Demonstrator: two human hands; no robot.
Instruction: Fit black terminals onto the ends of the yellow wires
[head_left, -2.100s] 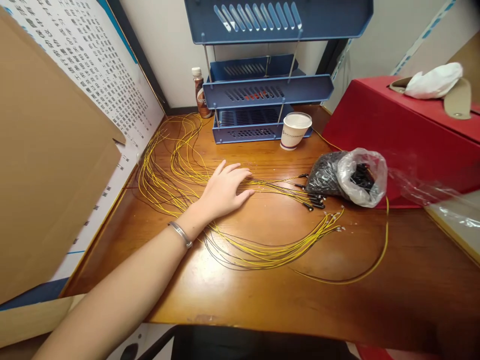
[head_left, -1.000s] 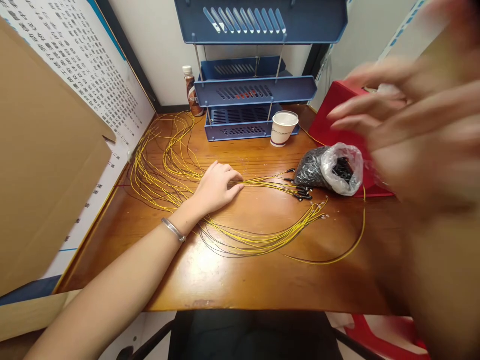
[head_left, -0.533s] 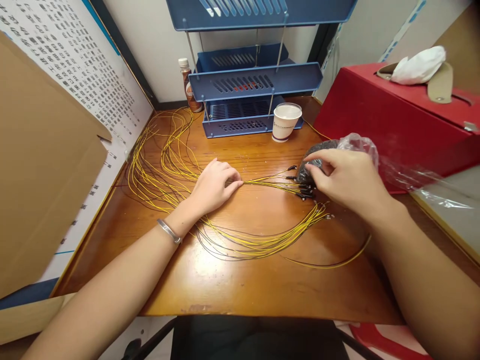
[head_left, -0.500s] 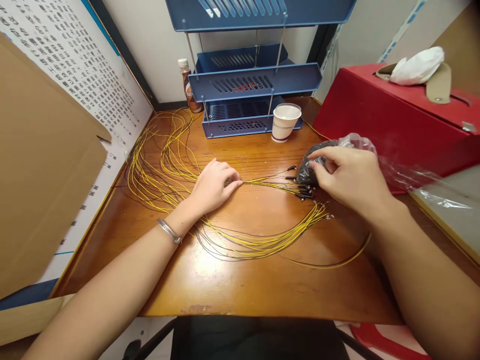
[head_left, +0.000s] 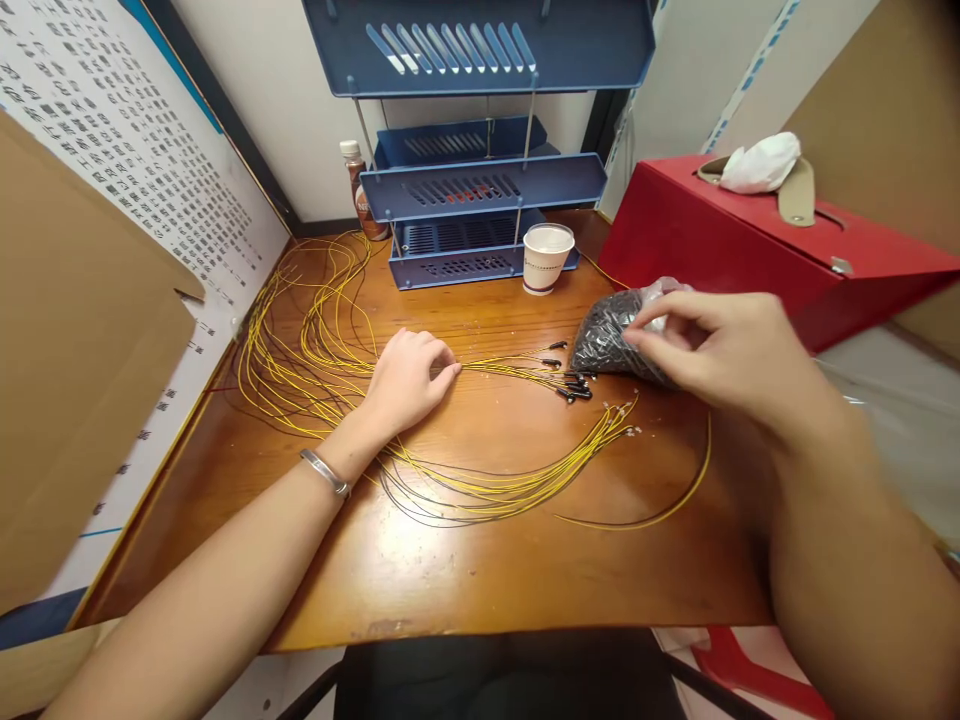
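My left hand [head_left: 409,378] lies on a bundle of thin yellow wires [head_left: 480,485] spread in loops over the wooden desk [head_left: 525,570]. Its fingers are curled over the wires where they run toward a cluster of black connector ends [head_left: 571,385]. My right hand [head_left: 720,350] reaches into a clear plastic bag of small black parts [head_left: 611,335], thumb and fingers pinched together at the bag. What the pinch holds is too small to make out. A single yellow wire [head_left: 675,500] curves on the desk beside my right forearm.
A blue three-tier letter tray [head_left: 480,180] stands at the back, with a paper cup [head_left: 547,257] and a small brown bottle [head_left: 354,185] beside it. A red box [head_left: 750,240] with a white cloth on top fills the right. Cardboard [head_left: 75,350] leans on the left.
My right hand came into view, swept across and settled on the plastic bag, pinching at it. My left hand's fingers curled in on the wires. The view shifted slightly.
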